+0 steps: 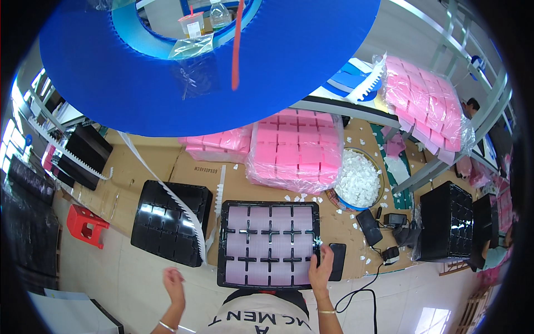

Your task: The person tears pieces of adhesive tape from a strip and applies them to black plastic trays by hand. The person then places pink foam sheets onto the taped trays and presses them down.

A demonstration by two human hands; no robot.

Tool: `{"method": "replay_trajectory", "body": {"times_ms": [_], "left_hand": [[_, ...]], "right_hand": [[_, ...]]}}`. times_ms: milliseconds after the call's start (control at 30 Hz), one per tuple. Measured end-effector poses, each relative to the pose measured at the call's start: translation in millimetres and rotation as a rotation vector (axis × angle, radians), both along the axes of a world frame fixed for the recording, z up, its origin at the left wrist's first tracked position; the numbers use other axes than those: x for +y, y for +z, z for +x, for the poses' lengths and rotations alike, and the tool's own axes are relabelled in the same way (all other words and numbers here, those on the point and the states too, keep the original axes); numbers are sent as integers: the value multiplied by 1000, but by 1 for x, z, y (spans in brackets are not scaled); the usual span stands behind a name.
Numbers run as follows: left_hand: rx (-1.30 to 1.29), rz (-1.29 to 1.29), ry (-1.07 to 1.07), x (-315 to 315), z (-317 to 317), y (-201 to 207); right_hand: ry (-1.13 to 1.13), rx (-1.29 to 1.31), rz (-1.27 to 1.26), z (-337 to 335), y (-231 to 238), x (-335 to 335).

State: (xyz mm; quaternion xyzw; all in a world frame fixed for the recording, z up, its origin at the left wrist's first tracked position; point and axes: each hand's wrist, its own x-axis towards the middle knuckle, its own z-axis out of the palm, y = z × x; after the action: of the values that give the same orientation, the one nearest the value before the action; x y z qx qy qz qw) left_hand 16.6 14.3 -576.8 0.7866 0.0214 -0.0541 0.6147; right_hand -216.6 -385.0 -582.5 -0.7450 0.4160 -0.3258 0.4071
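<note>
A black plastic tray (222,245) with crossing dividers lies before me, its cells lined with pale pink-purple sheets. My right hand (321,270) rests at its right edge, thumb and fingers apart. Off the tray's lower left, over the floor, my left hand (174,283) is raised with fingers curled together; whether something small is in them is hidden. A white toothed strip (173,195) hangs from the big blue reel (167,106) and trails across an overturned black tray (161,222) at left. Another toothed strip (219,192) lies between the trays.
Bagged pink foam blocks (297,147) stand behind the tray. A round tub (359,181) of white pieces sits at right, scraps scattered about. A black phone (336,261), adapter (395,220) and cable lie near the cardboard's edge. Stacked black trays (445,222) stand far right; a red stool (86,224), left.
</note>
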Motion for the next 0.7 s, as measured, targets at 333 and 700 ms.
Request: {"method": "replay_trajectory", "body": {"times_ms": [333,700], "left_hand": [[-533,498,-514,-205,39,-21],[-116,603,-381,-252,99,-71]], "right_hand": [[-25,233,-176,103,-42,-93],[-113,261,29,120,-57,-105]]}}
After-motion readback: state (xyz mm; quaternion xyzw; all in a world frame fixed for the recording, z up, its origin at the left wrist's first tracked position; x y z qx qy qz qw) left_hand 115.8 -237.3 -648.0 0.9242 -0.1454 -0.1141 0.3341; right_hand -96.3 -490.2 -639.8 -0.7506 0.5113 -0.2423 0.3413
